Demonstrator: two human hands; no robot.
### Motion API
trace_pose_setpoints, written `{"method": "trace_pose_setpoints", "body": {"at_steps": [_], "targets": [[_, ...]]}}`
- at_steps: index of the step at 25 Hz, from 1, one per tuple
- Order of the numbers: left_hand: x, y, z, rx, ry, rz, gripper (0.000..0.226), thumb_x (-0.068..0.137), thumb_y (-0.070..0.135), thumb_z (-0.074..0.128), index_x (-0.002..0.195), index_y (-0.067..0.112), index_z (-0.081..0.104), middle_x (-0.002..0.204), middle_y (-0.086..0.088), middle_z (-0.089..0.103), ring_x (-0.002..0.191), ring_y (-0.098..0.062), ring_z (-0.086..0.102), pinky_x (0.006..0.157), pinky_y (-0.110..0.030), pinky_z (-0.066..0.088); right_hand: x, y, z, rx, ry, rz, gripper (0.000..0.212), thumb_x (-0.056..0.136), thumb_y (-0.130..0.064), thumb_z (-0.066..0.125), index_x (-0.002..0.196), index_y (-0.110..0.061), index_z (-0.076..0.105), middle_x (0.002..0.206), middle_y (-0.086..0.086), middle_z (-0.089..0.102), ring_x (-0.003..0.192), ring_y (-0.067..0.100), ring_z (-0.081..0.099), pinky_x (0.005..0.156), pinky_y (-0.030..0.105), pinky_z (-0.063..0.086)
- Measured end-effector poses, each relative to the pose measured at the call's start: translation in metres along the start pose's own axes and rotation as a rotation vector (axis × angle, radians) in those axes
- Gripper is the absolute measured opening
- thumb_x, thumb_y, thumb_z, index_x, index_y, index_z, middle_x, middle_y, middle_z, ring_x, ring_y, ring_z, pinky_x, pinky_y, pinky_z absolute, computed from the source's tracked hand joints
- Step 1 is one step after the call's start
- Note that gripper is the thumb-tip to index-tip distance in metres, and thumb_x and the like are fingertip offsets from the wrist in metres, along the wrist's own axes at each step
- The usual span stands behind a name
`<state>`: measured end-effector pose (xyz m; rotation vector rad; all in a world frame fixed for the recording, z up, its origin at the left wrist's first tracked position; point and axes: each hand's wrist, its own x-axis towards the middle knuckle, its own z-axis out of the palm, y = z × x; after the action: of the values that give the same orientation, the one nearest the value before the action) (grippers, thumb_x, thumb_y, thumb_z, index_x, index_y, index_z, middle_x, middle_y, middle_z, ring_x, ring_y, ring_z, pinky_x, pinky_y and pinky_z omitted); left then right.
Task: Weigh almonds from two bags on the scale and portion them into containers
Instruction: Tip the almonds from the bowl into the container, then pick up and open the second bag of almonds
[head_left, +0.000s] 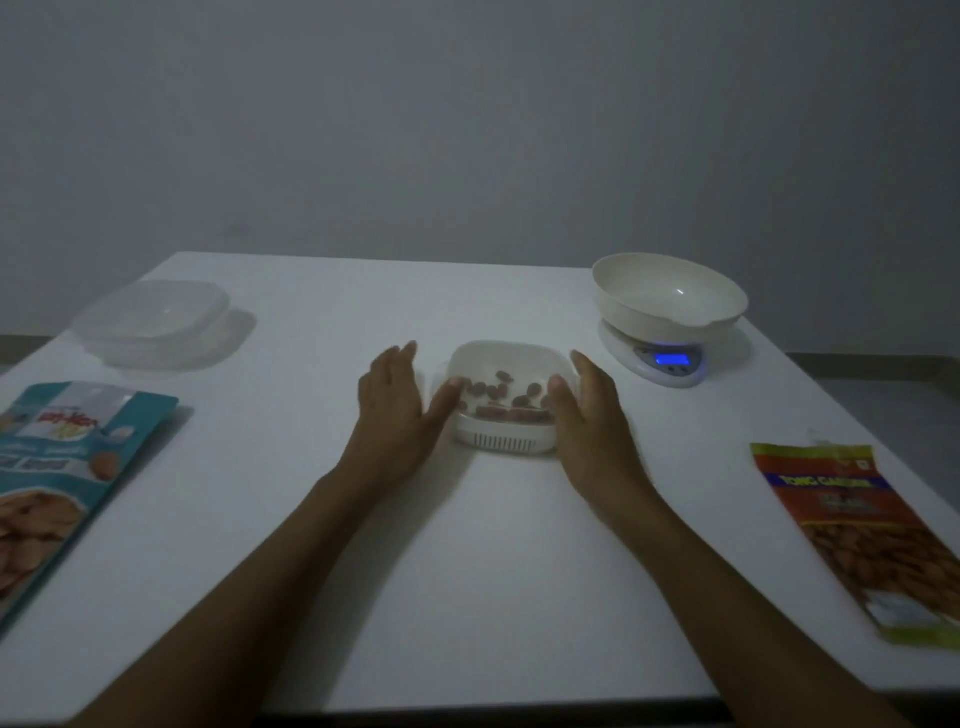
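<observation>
A small white container (506, 441) with several almonds (501, 397) inside sits at the table's middle. My left hand (397, 410) lies flat at its left side, thumb touching the rim. My right hand (589, 410) stands at its right side with straight fingers and the thumb at the rim. The scale (670, 358) with a lit blue display carries an empty white bowl (670, 296) at the back right. A teal almond bag (57, 467) lies at the left edge. A red and green almond bag (867, 540) lies at the right.
A clear plastic container (156, 322) stands at the back left on the white table (467, 571). The table's front edge runs along the bottom of the view, and a grey wall stands behind it.
</observation>
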<state>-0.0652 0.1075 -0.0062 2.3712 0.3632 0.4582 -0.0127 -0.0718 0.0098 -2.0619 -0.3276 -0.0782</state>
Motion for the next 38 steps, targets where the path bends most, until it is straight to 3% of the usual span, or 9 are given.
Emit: {"method": "trace_pose_setpoints", "body": {"at_steps": [6,11,15,20,25,31,34,36,38], "targets": [[-0.011,0.01,-0.016,-0.218,-0.024,-0.124,0.048,0.089,0.053,0.05,0.107,0.011,0.065,0.108,-0.002,0.068,0.097,-0.02,0.064,0.087,-0.037,0.052,0.004,-0.012,0.007,0.523,0.028,0.349,0.043,0.097,-0.007,0.042,0.14,-0.012,0.043,0.123,0.003,0.059,0.098,0.016,0.059,0.088,0.032,0.048],[-0.004,-0.012,-0.058,-0.908,-0.148,-0.174,0.025,0.094,0.021,0.053,0.11,0.007,0.066,0.11,-0.013,0.07,0.103,-0.022,0.066,0.097,-0.038,0.052,0.015,-0.05,0.046,0.619,-0.027,0.322,0.029,0.095,0.0,0.041,0.078,-0.016,0.057,0.081,-0.004,0.063,0.076,0.012,0.061,0.076,0.03,0.049],[0.004,-0.043,-0.084,-0.922,0.214,-0.298,0.015,0.092,0.018,0.057,0.089,0.011,0.07,0.096,-0.015,0.071,0.095,-0.025,0.067,0.094,-0.038,0.052,0.032,-0.084,0.114,0.627,-0.136,0.285,0.021,0.094,-0.005,0.042,0.086,-0.013,0.06,0.1,0.015,0.068,0.086,0.026,0.065,0.077,0.036,0.052],[0.016,-0.081,-0.097,-0.656,0.537,-0.451,0.02,0.09,0.032,0.06,0.093,0.015,0.071,0.087,-0.003,0.072,0.085,-0.017,0.069,0.084,-0.035,0.056,0.042,-0.105,0.175,0.592,-0.198,0.246,0.021,0.094,-0.009,0.042,0.085,-0.015,0.06,0.092,0.006,0.068,0.084,0.023,0.066,0.076,0.033,0.053],[0.025,-0.099,-0.1,-0.671,0.54,-0.491,0.021,0.092,0.029,0.058,0.074,0.023,0.067,0.083,-0.003,0.072,0.085,-0.017,0.068,0.082,-0.034,0.056,0.049,-0.105,0.2,0.558,-0.18,0.169,0.021,0.093,-0.011,0.043,0.089,-0.015,0.063,0.092,0.004,0.071,0.095,0.028,0.068,0.085,0.043,0.055],[0.032,-0.105,-0.097,-0.644,0.517,-0.513,0.028,0.091,0.028,0.058,0.09,0.002,0.069,0.084,-0.009,0.071,0.083,-0.019,0.067,0.069,-0.025,0.053,0.053,-0.103,0.211,0.531,-0.15,0.174,0.023,0.095,-0.013,0.042,0.095,-0.017,0.064,0.096,0.003,0.07,0.095,0.024,0.067,0.08,0.036,0.055],[0.032,-0.109,-0.096,-0.577,0.551,-0.517,0.03,0.088,0.032,0.062,0.081,0.003,0.063,0.085,-0.017,0.069,0.086,-0.031,0.067,0.081,-0.041,0.054,0.051,-0.103,0.211,0.485,-0.162,0.163,0.028,0.096,-0.017,0.041,0.114,-0.015,0.062,0.107,0.003,0.068,0.1,0.022,0.065,0.076,0.029,0.051],[0.028,-0.106,-0.1,-0.568,0.555,-0.512,0.021,0.088,0.03,0.062,0.072,0.017,0.057,0.083,-0.008,0.064,0.084,-0.026,0.06,0.08,-0.037,0.05,0.049,-0.106,0.208,0.474,-0.152,0.194,0.039,0.098,-0.021,0.04,0.137,-0.016,0.047,0.128,0.004,0.059,0.113,0.021,0.058,0.084,0.024,0.044],[0.022,-0.099,-0.109,-0.494,0.502,-0.523,0.02,0.091,0.028,0.059,0.105,0.013,0.062,0.103,-0.006,0.064,0.096,-0.019,0.055,0.085,-0.034,0.044,0.045,-0.111,0.2,0.415,-0.077,0.219,0.047,0.101,-0.026,0.037,0.146,-0.014,0.033,0.146,0.006,0.044,0.128,0.022,0.048,0.089,0.021,0.033]]}}
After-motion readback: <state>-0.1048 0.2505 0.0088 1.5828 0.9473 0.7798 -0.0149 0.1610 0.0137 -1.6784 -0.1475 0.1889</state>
